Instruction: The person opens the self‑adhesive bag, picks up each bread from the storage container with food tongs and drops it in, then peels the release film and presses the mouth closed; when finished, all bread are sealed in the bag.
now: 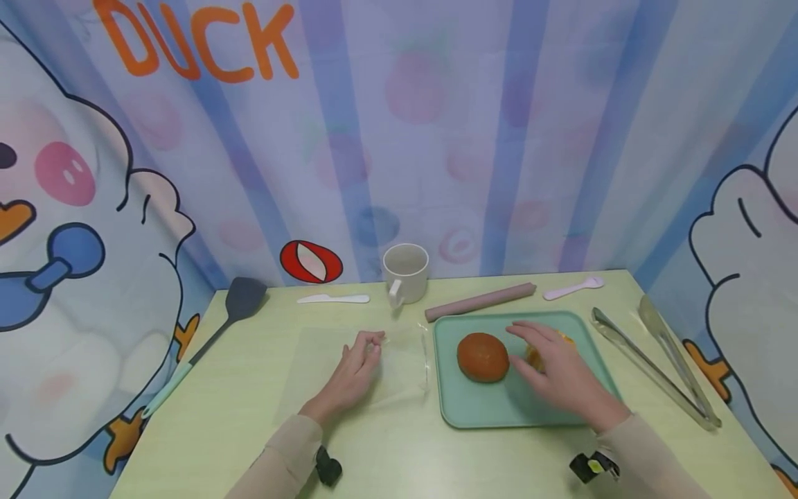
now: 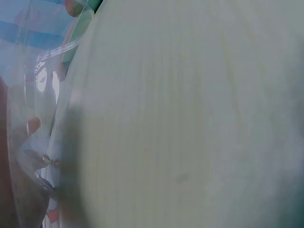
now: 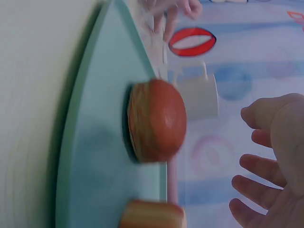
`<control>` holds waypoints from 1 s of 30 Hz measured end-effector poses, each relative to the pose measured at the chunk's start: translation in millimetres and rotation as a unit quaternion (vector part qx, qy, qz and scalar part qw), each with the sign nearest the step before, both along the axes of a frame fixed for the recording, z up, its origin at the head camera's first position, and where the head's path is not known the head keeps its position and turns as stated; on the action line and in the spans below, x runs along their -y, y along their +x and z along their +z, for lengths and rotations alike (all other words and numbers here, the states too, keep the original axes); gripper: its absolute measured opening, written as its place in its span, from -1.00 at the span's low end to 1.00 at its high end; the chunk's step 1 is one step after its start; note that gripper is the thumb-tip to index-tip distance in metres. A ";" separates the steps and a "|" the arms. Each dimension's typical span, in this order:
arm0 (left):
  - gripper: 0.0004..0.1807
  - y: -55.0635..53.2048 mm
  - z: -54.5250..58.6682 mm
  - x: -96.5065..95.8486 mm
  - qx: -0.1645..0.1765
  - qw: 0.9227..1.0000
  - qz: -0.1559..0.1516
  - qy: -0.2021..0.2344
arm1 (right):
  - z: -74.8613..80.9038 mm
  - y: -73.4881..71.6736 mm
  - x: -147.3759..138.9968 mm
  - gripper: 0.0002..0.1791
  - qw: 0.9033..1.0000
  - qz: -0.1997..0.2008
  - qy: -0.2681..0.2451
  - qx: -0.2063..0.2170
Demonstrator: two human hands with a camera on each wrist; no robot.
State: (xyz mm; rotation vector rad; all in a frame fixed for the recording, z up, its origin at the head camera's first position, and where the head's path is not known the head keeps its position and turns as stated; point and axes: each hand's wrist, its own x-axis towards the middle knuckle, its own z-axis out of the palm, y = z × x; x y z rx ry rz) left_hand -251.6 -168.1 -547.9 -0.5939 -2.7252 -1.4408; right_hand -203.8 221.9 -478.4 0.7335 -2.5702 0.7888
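Bag (image 1: 405, 374): clear, thin plastic; on table L of tray (image 1: 530, 421), pinched by L hand (image 1: 349, 378), film partly raised there. Bun (image 1: 483, 357): round, upright, w/ glossy brown dome and paler sides; on tray's L half, near R hand (image 1: 561, 371). Roll (image 3: 151, 217): tan w/ pale stripe; same tray, R of bun, partly hidden by R hand in head view.

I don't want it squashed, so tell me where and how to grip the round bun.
Likely best to take the bun by its lower sides, thumb opposite fingertips, coming from above: it sits dome up on the tray, and its rounded top slopes away. The right hand, open just to its right, seems well placed.
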 end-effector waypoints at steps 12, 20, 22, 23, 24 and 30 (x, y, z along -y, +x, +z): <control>-0.78 -2.4 1.8 2.8 -0.007 1.000 0.019 -0.002 | 0.5 10.8 -83.6 -0.46 0.995 -0.096 0.024 -0.023; -0.83 -4.7 1.9 5.3 -0.018 1.000 0.019 -0.006 | -6.7 16.1 -146.6 -0.34 0.973 -0.194 0.067 0.102; -0.83 -4.7 2.0 5.8 -0.023 1.000 0.017 -0.003 | -10.7 17.9 -161.9 -0.28 0.967 -0.209 0.081 0.123; -0.83 -4.8 1.7 6.1 -0.025 1.000 0.016 -0.003 | -12.7 19.2 -168.4 -0.25 0.964 -0.215 0.082 0.133; -0.83 -4.7 1.7 6.2 -0.025 1.000 0.015 -0.003 | -14.9 20.5 -174.4 -0.21 0.960 -0.224 0.091 0.138; -0.86 -4.4 1.1 6.7 -0.011 1.000 0.019 -0.001 | -29.7 25.2 -197.3 0.00 0.942 -0.252 0.133 0.177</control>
